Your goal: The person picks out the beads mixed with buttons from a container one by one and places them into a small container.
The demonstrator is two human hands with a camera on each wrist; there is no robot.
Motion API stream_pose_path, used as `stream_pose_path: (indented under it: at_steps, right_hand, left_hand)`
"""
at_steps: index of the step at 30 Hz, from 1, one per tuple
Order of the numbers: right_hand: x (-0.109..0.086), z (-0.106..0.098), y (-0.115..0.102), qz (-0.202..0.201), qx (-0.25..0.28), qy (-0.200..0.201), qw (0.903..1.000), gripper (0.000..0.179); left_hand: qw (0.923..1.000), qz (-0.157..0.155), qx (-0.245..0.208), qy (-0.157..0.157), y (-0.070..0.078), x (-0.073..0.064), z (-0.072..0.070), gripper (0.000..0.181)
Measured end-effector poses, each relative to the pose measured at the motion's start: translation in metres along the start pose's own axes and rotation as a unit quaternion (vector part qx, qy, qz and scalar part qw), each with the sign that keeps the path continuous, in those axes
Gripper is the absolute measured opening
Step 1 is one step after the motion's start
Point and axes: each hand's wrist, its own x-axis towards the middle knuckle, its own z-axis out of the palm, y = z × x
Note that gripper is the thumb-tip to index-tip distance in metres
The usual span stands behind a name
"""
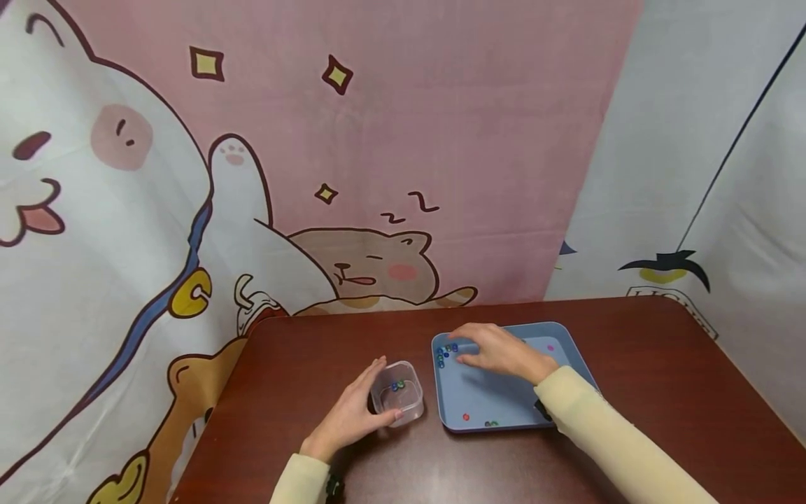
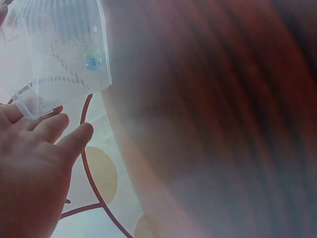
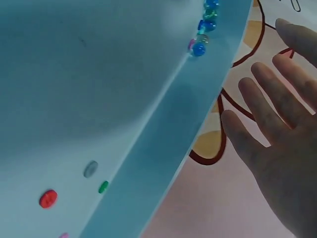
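My left hand [image 1: 351, 414] holds a small clear plastic box [image 1: 412, 402], fingers along its far left side and thumb at the near edge. A few blue and green glass marbles [image 1: 397, 385] lie inside the box. My right hand [image 1: 494, 348] hovers over the left part of a blue tray [image 1: 491, 393], fingers apart, with nothing visible in them. Beside its fingertips, more blue and green marbles [image 1: 441, 357] cluster in the tray's far left corner. The right wrist view shows these marbles [image 3: 210, 25] lined along the tray's inner edge.
Small flat pieces like buttons lie in the tray: a red one [image 3: 48, 198], a grey one [image 3: 90, 169], a green one [image 3: 103, 187] and a pink one [image 1: 550, 348]. The dark reddish wooden table [image 1: 296, 350] meets a cartoon-printed cloth [image 1: 491, 175] behind.
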Motion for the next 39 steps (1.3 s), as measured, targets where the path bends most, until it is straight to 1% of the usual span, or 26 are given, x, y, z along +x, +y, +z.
stream_pose_path:
  at_steps: [5, 9, 13, 18, 24, 29, 33, 39]
  right_hand:
    - [0.007, 0.006, 0.008, -0.005, 0.010, -0.005, 0.9999, 0.040]
    - [0.011, 0.010, 0.013, 0.000, 0.020, -0.006, 0.9998, 0.039]
    - [0.014, 0.015, 0.017, 0.017, 0.032, -0.010, 0.9993, 0.039]
    - [0.012, 0.022, 0.022, 0.043, 0.046, -0.016, 0.9979, 0.038]
    - [0.013, 0.029, 0.028, 0.048, 0.053, -0.017, 0.9973, 0.036]
    - [0.014, 0.034, 0.031, 0.043, 0.044, -0.016, 0.9980, 0.035]
    - [0.013, 0.039, 0.033, 0.036, 0.017, -0.015, 0.9991, 0.034]
    - [0.012, 0.043, 0.033, 0.008, -0.022, -0.005, 0.9997, 0.032]
  left_hand:
    - [1.0000, -0.001, 0.005, 0.002, 0.000, 0.001, 0.000, 0.100]
    - [1.0000, 0.001, 0.005, 0.006, 0.001, 0.001, -0.002, 0.100]
    - [1.0000, -0.003, 0.004, 0.004, 0.001, 0.000, -0.004, 0.100]
    - [1.0000, -0.005, -0.001, 0.000, 0.001, -0.002, -0.001, 0.101]
    - [1.0000, -0.001, -0.002, 0.000, 0.000, 0.000, 0.000, 0.102]
    - [1.0000, 0.001, -0.002, 0.002, -0.001, 0.001, 0.001, 0.102]
    - [1.0000, -0.002, -0.003, 0.000, -0.001, 0.000, 0.001, 0.103]
    - [1.0000, 0.002, 0.001, 0.002, -0.002, 0.000, 0.002, 0.102]
